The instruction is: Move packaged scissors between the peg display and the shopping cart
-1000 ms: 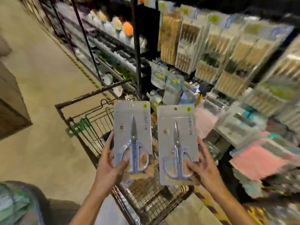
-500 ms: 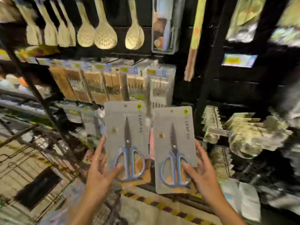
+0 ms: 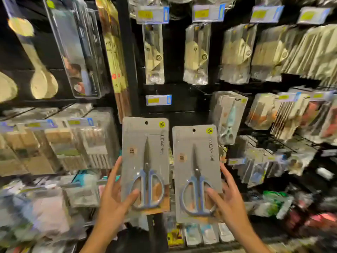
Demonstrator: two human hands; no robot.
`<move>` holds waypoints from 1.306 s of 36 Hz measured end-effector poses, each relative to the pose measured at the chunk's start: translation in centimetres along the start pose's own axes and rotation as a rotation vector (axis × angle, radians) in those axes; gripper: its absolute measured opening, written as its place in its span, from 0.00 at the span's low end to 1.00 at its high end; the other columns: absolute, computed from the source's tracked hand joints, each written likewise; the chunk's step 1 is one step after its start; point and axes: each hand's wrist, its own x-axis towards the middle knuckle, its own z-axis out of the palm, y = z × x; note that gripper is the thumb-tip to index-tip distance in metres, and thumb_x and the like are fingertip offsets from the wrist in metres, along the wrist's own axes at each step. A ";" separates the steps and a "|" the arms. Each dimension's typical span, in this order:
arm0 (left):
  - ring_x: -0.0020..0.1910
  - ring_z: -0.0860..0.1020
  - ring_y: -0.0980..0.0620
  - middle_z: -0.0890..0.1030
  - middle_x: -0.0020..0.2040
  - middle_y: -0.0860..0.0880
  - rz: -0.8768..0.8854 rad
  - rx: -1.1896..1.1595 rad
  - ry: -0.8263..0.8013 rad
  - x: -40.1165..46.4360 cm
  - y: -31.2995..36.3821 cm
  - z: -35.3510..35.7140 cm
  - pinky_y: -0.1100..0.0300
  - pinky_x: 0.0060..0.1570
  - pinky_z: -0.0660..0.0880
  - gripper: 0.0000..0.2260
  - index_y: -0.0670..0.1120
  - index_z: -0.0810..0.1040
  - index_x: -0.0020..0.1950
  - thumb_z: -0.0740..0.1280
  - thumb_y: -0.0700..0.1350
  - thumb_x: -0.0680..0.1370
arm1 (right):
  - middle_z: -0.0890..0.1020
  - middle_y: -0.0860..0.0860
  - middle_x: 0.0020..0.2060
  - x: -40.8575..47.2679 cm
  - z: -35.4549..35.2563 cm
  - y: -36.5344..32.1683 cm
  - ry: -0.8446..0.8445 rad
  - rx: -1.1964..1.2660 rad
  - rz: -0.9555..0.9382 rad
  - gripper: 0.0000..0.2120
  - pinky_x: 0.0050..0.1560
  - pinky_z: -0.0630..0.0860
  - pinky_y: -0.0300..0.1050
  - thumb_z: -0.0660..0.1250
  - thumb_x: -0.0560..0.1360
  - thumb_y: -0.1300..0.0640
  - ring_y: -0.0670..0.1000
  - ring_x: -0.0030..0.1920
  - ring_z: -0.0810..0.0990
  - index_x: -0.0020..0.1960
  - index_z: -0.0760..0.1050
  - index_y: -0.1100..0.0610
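Note:
I hold two grey carded packs of blue-handled scissors upright in front of the peg display. My left hand (image 3: 114,196) grips the left scissors pack (image 3: 145,154) at its lower left, thumb across the front. My right hand (image 3: 228,197) grips the right scissors pack (image 3: 196,165) at its lower right, thumb on the front. Each card has a hang hole at its top. A bare peg with a price tag (image 3: 158,100) juts out just above the left pack. The shopping cart is out of view.
More scissors packs (image 3: 228,115) hang on a peg to the right. Packaged kitchen tools fill the pegs above (image 3: 196,53) and at right. Wooden spoons (image 3: 42,83) and chopstick boxes (image 3: 91,139) are at left. A black upright post (image 3: 127,57) divides the panels.
My view swung from the cart and aisle to the peg wall, then further right and up. Both hands kept their packs and raised them toward the bare peg.

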 end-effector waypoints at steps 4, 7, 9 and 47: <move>0.67 0.76 0.62 0.73 0.71 0.67 0.019 -0.018 -0.058 3.0 -0.4 2.2 0.57 0.66 0.75 0.40 0.69 0.63 0.76 0.78 0.43 0.73 | 0.81 0.45 0.65 2.0 -1.9 -0.4 0.044 -0.035 -0.032 0.35 0.54 0.81 0.37 0.67 0.77 0.67 0.47 0.63 0.81 0.77 0.61 0.44; 0.67 0.77 0.58 0.75 0.72 0.62 0.018 -0.060 -0.064 5.1 -0.7 3.6 0.48 0.67 0.73 0.40 0.69 0.63 0.76 0.79 0.53 0.69 | 0.81 0.43 0.64 3.8 -2.8 -0.3 0.083 -0.049 -0.040 0.34 0.57 0.81 0.42 0.67 0.78 0.68 0.49 0.63 0.81 0.77 0.61 0.44; 0.66 0.78 0.59 0.77 0.69 0.63 0.019 -0.077 -0.068 6.4 -0.8 4.5 0.44 0.68 0.73 0.38 0.69 0.63 0.76 0.78 0.49 0.73 | 0.82 0.42 0.62 5.0 -3.1 -0.2 0.106 -0.046 -0.053 0.34 0.53 0.81 0.40 0.66 0.78 0.69 0.48 0.62 0.82 0.77 0.62 0.46; 0.67 0.77 0.57 0.76 0.70 0.62 0.110 0.083 0.187 14.9 0.1 14.6 0.45 0.68 0.73 0.40 0.68 0.63 0.76 0.73 0.39 0.72 | 0.76 0.35 0.67 24.8 -9.5 3.0 -0.120 -0.027 -0.089 0.35 0.62 0.77 0.37 0.70 0.77 0.64 0.41 0.67 0.76 0.76 0.62 0.41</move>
